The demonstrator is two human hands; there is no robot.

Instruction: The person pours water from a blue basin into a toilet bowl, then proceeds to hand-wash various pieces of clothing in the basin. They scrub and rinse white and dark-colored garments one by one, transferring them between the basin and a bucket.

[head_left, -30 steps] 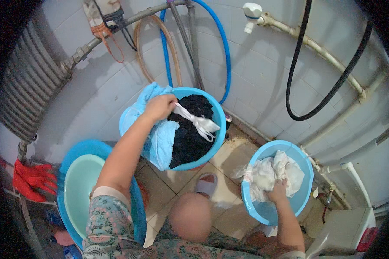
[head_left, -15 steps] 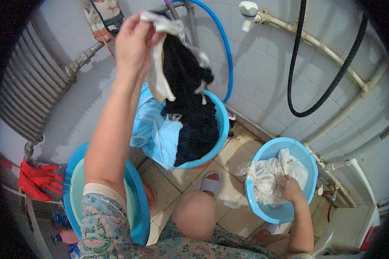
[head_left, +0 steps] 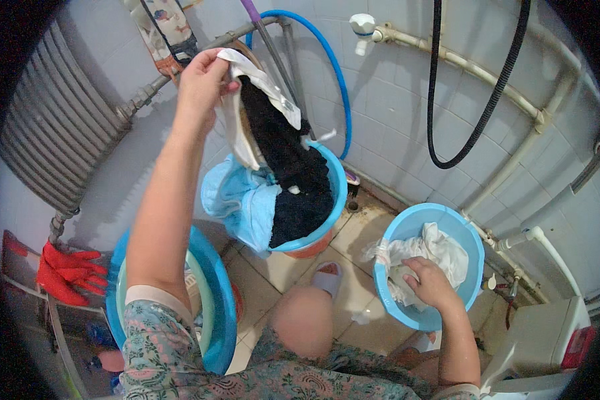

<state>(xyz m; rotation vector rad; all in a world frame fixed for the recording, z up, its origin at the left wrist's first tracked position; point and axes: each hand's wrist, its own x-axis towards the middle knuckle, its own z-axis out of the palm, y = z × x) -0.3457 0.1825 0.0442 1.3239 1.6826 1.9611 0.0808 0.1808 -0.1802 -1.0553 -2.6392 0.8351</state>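
Note:
Raised at the upper left, my left hand (head_left: 199, 87) pinches the edge of a white and black cloth piece (head_left: 267, 87), probably a garment. Its lower part hangs toward a blue basin (head_left: 341, 190), where a black fuzzy cloth (head_left: 299, 213) and a light blue towel (head_left: 237, 200) lie; the towel drapes over the rim. My right hand (head_left: 432, 281) is over another light blue basin (head_left: 417, 322), its thumb and fingers apart, near the crumpled wet white cloth (head_left: 440, 250) inside. Part of this cloth hangs over the basin's left rim.
A large blue tub (head_left: 225, 320) with a pale green basin (head_left: 208, 300) inside stands beside my left arm. Red rubber gloves (head_left: 70, 273) hang at the left. A black hose (head_left: 435, 100) and pipes (head_left: 457, 53) run along the tiled wall. A white cistern (head_left: 540, 337) is at the lower right.
My left hand has come down slightly with the white and black cloth, which hangs more spread out. My right hand has let go of the white cloth and moved a little left and up.

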